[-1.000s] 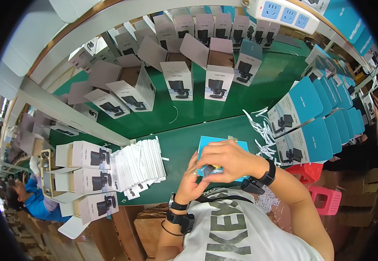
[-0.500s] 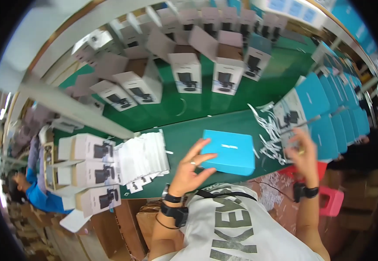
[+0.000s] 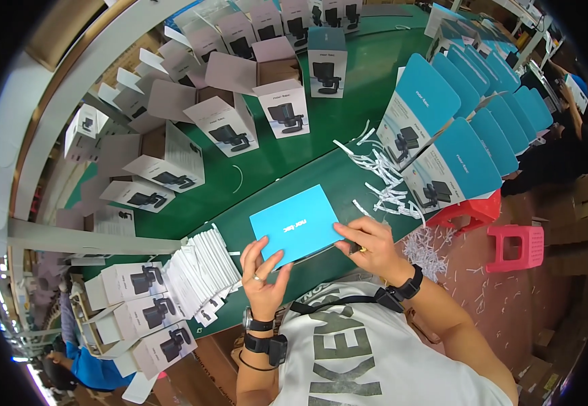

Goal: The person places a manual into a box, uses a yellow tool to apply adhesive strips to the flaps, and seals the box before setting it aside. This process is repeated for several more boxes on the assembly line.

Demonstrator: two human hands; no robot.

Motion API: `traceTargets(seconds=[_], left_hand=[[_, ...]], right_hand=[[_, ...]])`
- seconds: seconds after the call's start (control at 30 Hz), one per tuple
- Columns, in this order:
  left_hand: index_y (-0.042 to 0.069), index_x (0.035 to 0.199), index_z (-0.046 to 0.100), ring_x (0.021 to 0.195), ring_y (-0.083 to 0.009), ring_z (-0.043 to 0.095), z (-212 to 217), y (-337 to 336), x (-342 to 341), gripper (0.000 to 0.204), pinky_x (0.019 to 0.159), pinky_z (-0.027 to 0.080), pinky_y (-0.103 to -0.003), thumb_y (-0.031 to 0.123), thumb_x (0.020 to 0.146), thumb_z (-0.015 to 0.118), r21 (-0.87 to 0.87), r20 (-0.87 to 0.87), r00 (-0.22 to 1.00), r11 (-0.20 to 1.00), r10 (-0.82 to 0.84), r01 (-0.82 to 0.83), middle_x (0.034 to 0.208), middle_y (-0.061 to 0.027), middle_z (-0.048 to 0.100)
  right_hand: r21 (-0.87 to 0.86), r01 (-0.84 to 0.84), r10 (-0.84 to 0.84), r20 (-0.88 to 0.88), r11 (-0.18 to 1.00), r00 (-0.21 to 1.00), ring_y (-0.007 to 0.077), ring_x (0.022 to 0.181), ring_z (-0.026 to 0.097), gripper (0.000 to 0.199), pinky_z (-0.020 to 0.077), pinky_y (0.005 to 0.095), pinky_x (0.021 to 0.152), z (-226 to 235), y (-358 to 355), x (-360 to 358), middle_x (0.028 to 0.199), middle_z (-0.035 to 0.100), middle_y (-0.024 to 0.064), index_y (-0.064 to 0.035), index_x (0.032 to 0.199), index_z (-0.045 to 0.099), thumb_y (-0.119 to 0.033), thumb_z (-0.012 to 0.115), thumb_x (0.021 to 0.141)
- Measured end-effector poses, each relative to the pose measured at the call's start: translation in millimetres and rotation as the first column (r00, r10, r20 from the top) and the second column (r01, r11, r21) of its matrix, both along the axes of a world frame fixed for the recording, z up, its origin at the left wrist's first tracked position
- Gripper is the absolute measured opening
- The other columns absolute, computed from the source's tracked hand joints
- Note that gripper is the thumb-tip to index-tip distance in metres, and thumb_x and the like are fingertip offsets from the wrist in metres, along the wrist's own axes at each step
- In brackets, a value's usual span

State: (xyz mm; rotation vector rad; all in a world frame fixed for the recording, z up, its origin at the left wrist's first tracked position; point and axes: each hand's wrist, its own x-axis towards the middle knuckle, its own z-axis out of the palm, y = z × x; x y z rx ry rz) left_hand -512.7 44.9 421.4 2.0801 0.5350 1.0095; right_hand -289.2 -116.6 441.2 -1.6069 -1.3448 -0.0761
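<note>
A flat blue box [image 3: 297, 223] with white lettering lies tilted in front of me over the green table [image 3: 321, 169]. My left hand [image 3: 261, 279] grips its near-left edge, with the thumb and fingers curled against the side. At the box's right corner, my right hand [image 3: 372, 249] pinches the edge between thumb and fingers. To the left of the box is a stack of folded white sheets [image 3: 202, 267]. White paper strips [image 3: 385, 179] lie loose beyond the box to the right.
Open white cartons with blue flaps [image 3: 453, 155] stand at the right. More open white cartons [image 3: 223, 125] line the far side, and others [image 3: 142, 311] stand at the left. A pink stool [image 3: 514, 247] and a red stool [image 3: 466, 211] are on the floor. A co-worker [image 3: 98, 365] is at lower left.
My right hand has come in from beside the blue-flapped cartons and taken hold of the blue box. The box has turned and moved left in view. The whole view has shifted.
</note>
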Motion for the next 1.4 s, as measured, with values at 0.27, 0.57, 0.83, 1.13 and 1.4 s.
traceTargets(seconds=[0.27,0.57,0.83,1.13,1.4], left_hand=[[0.012,0.127,0.073,0.146,-0.0458,0.044,63,15,0,0.049,0.121,0.036,-0.056,0.023,0.081,0.086,0.379,-0.315,0.949,0.915,-0.011,0.136,0.152,-0.0175,0.054],[0.01,0.156,0.051,0.148,-0.0444,0.04,26,-14,62,0.083,0.12,0.034,-0.059,0.044,0.087,0.079,0.536,-0.598,0.788,0.805,0.149,0.254,0.168,-0.0168,0.037],[0.021,0.155,0.054,0.143,-0.0518,0.041,81,58,61,0.089,0.117,0.036,-0.059,0.05,0.077,0.086,0.338,-0.609,0.773,0.825,-0.175,0.453,0.157,-0.0315,0.043],[0.017,0.141,0.068,0.13,-0.0511,0.051,98,76,179,0.079,0.113,0.038,-0.058,0.056,0.074,0.085,0.343,-0.542,0.837,0.892,-0.07,0.296,0.137,-0.0354,0.056],[0.013,0.147,0.062,0.13,-0.0527,0.053,72,80,488,0.084,0.117,0.033,-0.062,0.068,0.084,0.069,0.487,-0.565,0.753,0.873,0.336,-0.024,0.136,-0.0376,0.06]], right_hand=[[-0.078,0.05,-0.033,0.201,0.996,0.979,0.0175,0.065,0.062,0.054,0.0501,0.0309,0.056,-2,1,-7,0.118,0.073,0.0043,-0.0124,0.131,0.074,-0.012,0.085,0.078],[-0.036,-0.086,0.092,0.197,0.996,0.976,0.0123,0.07,0.069,0.044,0.0474,0.0282,0.054,-32,9,4,0.135,0.073,0.0004,-0.0142,0.124,0.076,-0.011,0.082,0.081],[-0.032,-0.165,0.167,0.078,0.986,0.983,0.0098,0.076,0.073,0.032,0.0465,0.0275,0.053,-15,6,20,0.131,0.075,-0.0004,-0.0171,0.115,0.08,-0.011,0.082,0.084],[-0.072,0.264,-0.271,-0.385,0.962,0.882,0.0178,0.085,0.075,0.021,0.0581,0.0274,0.073,-11,-22,78,0.122,0.077,0.0136,-0.0051,0.114,0.078,-0.002,0.072,0.094],[-0.466,0.364,-0.583,-0.519,0.806,0.626,0.0112,0.074,0.064,0.014,0.0502,0.0274,0.067,-85,-129,112,0.087,0.076,0.0064,-0.0029,0.107,0.08,-0.009,0.071,0.097]])
